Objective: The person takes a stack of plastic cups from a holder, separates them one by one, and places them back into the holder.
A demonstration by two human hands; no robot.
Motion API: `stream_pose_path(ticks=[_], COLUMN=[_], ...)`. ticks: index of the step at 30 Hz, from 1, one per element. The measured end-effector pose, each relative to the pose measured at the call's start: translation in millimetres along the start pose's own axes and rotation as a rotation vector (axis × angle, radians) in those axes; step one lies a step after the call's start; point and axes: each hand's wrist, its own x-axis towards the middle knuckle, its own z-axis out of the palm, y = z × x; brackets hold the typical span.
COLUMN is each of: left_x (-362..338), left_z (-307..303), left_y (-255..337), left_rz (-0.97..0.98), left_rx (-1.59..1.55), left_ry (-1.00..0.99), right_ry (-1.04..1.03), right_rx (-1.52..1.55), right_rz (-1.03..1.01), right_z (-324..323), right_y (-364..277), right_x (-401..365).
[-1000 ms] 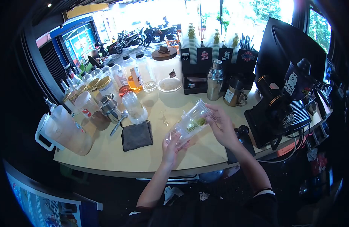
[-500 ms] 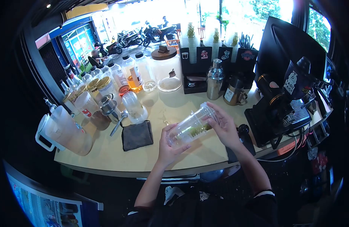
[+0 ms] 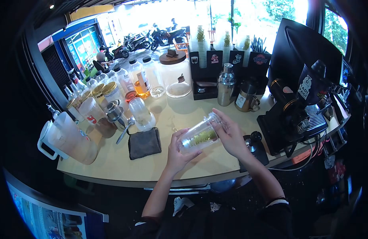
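Observation:
A clear plastic cup [image 3: 198, 136] with a green-yellow print lies tilted on its side in the air above the wooden counter [image 3: 168, 163]. My left hand [image 3: 177, 153] grips its base end at the lower left. My right hand [image 3: 230, 134] holds its rim end at the upper right. The cup looks empty inside. Both hands are over the counter's front middle, right of a dark folded cloth [image 3: 144, 142].
Bottles and jars [image 3: 112, 85] crowd the back left, with a large plastic jug [image 3: 68, 137] at the left edge. A steel shaker [image 3: 227, 84], a metal pitcher [image 3: 247, 97] and cup stacks [image 3: 228, 40] stand behind. A black grinder [image 3: 297, 105] and a tamper [image 3: 253, 139] sit at the right.
The cup has swung lower and closer between my hands. My left hand slid up from under the base to grip its end; the right hand stayed at the rim.

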Motion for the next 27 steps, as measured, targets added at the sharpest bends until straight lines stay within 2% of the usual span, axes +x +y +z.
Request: stream_pose_path(ticks=[5,9,11,12,13,14,16,19,20,24,26,27], left_x=[9,18,21,21,20,21,24,27,29,40,51,55], left_z=[-4,-4,-2,3,8,11,18,31,38,35,28,25], left_y=[1,2,4,5,5,-2,-15,-20,-20,10,17,16], left_rz=[-0.028,-0.034,-0.014,-0.009,-0.004,0.002,-0.137,-0.148,-0.088,-0.018,-0.017,-0.01], left_rx=[0.044,0.088,0.131,-0.011,-0.153,-0.153,-0.462,-0.479,-0.474,-0.31,-0.166,-0.168], left_ry=[-0.039,-0.036,-0.026,0.064,0.153,0.15,0.244,0.276,0.343,0.26,0.078,0.072], right_ry=[-0.022,-0.012,-0.021,-0.023,0.027,0.08,0.102,0.116,0.115,0.096,0.038,0.043], right_rx=[0.12,0.056,0.139,0.14,0.276,0.411,0.442,0.415,0.357,0.387,0.262,0.259], right_rz=[0.097,0.015,0.024,0.018,0.024,0.028,-0.004,-0.079,-0.118,-0.118,0.03,0.024], right_z=[3,8,7,8,10,12,20,26,27,13,1,-8], right_y=[-5,7,9,11,11,13,20,21,21,25,21,14], right_x=[4,2,3,4,5,5,4,-5,-8,-14,-15,-13])
